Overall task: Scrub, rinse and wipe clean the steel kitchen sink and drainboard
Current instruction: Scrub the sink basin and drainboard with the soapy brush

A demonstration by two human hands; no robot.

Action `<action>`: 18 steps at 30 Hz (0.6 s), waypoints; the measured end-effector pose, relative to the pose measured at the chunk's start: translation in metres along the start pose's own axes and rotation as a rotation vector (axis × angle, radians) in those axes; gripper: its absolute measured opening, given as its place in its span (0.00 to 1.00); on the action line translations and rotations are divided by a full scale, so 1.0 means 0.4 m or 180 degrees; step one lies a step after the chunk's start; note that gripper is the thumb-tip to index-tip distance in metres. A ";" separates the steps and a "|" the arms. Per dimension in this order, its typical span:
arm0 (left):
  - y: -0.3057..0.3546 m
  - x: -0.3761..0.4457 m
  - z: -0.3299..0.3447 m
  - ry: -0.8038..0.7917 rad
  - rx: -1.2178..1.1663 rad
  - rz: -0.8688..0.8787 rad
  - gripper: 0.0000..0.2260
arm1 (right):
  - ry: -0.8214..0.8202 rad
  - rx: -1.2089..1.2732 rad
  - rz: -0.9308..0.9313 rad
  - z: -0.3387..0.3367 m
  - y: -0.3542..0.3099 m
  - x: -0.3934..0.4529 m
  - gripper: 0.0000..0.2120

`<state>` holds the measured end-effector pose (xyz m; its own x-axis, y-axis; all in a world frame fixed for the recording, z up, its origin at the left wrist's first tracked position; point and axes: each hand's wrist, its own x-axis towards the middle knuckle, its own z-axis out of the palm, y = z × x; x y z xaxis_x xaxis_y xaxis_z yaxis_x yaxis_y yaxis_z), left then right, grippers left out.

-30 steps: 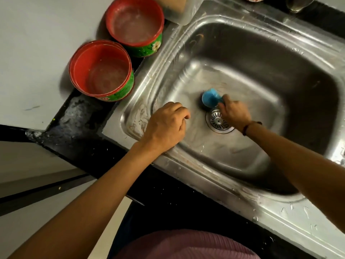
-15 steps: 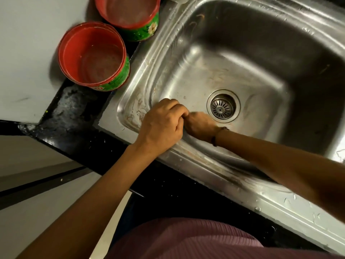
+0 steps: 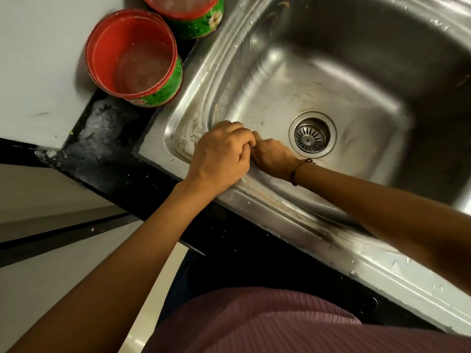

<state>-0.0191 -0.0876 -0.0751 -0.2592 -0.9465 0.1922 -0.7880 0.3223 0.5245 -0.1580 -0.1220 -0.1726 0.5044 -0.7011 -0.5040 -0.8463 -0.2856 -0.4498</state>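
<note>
The steel sink [image 3: 275, 80] fills the upper right, wet and streaked, with its round drain strainer [image 3: 312, 137] in the basin floor. My left hand [image 3: 219, 159] rests on the sink's near-left rim, fingers curled with nothing in them. My right hand [image 3: 272, 156] is down in the basin against the near-left wall, just left of the drain and touching my left hand. Its fingers are curled, and the blue scrubber seen in it earlier is hidden under the hands.
Two red-lined green tubs [image 3: 132, 54] [image 3: 188, 11] stand on the black counter [image 3: 107, 138] left of the sink, against a white wall [image 3: 38, 59]. Water drops dot the sink's front rim [image 3: 382, 271].
My right hand moved with the blue scrubber from beside the drain to the basin's near-left wall, where the scrubber went out of sight. My left hand stayed on the rim. The camera leaned closer.
</note>
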 end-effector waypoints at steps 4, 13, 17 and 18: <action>0.001 -0.003 -0.003 -0.0057 -0.0025 -0.0034 0.14 | -0.0587 -0.0173 0.0197 -0.009 0.144 -0.217 0.16; 0.002 0.001 -0.001 -0.0094 0.0096 -0.0009 0.14 | -0.0198 -0.0232 0.0025 -0.003 0.028 -0.039 0.16; 0.005 0.002 0.002 -0.0188 0.0149 0.0017 0.13 | -0.0050 -0.0304 0.0081 0.011 0.029 -0.057 0.18; 0.005 0.001 0.001 -0.0216 0.0135 0.0020 0.14 | -0.0156 -0.0406 0.0075 0.017 0.065 -0.111 0.19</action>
<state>-0.0209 -0.0872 -0.0743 -0.3004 -0.9438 0.1378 -0.8089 0.3287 0.4875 -0.2012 -0.0939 -0.1669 0.4893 -0.6767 -0.5501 -0.8713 -0.3523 -0.3417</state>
